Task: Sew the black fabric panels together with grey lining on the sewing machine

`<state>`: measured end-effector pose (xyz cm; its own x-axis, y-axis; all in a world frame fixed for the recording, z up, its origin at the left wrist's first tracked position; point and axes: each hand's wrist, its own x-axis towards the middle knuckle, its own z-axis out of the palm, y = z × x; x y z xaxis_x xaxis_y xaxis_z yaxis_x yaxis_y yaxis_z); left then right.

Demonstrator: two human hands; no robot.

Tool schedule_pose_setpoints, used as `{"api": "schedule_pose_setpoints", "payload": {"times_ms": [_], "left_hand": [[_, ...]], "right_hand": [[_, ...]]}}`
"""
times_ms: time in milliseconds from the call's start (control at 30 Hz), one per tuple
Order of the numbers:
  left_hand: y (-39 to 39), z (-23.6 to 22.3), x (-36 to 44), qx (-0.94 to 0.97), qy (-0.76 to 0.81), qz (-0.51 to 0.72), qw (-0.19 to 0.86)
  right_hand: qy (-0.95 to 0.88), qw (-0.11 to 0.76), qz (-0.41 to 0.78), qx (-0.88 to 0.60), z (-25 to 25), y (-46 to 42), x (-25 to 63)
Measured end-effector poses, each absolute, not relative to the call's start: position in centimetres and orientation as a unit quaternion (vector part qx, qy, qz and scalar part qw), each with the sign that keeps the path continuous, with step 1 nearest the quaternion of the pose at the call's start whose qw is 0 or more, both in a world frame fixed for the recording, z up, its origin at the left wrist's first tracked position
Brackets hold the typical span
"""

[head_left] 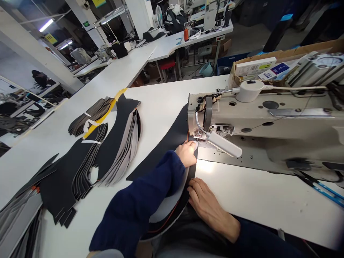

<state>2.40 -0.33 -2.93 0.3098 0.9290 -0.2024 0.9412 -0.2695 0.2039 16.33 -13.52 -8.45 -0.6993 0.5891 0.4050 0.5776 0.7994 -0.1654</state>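
Left hand (pixel 186 154) flat on black panel (pixel 168 154), fingers together, just before foot (pixel 197 134) of sewing machine (pixel 268 120); right hand (pixel 208 208) open, pressing panel's near edge. Risk: fingers close to foot; slip could skew panel.

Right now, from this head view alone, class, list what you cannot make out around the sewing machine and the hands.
Needle and stitching point: head view, hidden by the left hand and the lamp of the sewing machine.
Much of the black panel: head view, covered by the navy sleeve and the right hand.
Right end of the sewing machine: head view, cut off by the right edge.
Print on the cartons: head view, too small to read.
Stacked pieces: head view, cut off by the bottom edge.
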Motion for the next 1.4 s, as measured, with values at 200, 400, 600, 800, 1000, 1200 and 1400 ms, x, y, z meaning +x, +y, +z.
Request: {"api": "schedule_pose_setpoints", "payload": {"times_ms": [200,400,600,800,1000,1200,1400], "left_hand": [[-0.5,-2.2,0.0,0.828,0.51,-0.1,0.21],[-3.7,-3.8,3.4,0.81,0.565,-0.078,0.133],[-3.5,-3.9,4.5,0.814,0.562,-0.076,0.12],[-2.7,-3.5,3.3,0.821,0.549,-0.044,0.148],[-2.4,-3.7,2.5,0.814,0.563,0.01,0.139],[-2.5,-4.5,2.8,0.81,0.571,0.048,0.125],[-2.2,-4.9,2.7,0.813,0.569,0.056,0.112]], "right_hand": [[-0.943,0.185,-0.069,-0.269,-9.2,-12.8,15.8],[-0.952,0.179,-0.069,-0.24,-10.0,-12.7,17.8],[-0.953,0.19,-0.034,-0.234,-8.9,-12.4,18.3],[-0.856,0.286,0.312,-0.298,-6.0,-7.8,21.2],[-0.625,0.375,0.38,-0.569,-8.5,-1.3,24.1],[-0.615,0.363,0.389,-0.582,-10.3,1.2,24.7],[-0.622,0.397,0.392,-0.549,-10.2,1.4,24.5]]}}
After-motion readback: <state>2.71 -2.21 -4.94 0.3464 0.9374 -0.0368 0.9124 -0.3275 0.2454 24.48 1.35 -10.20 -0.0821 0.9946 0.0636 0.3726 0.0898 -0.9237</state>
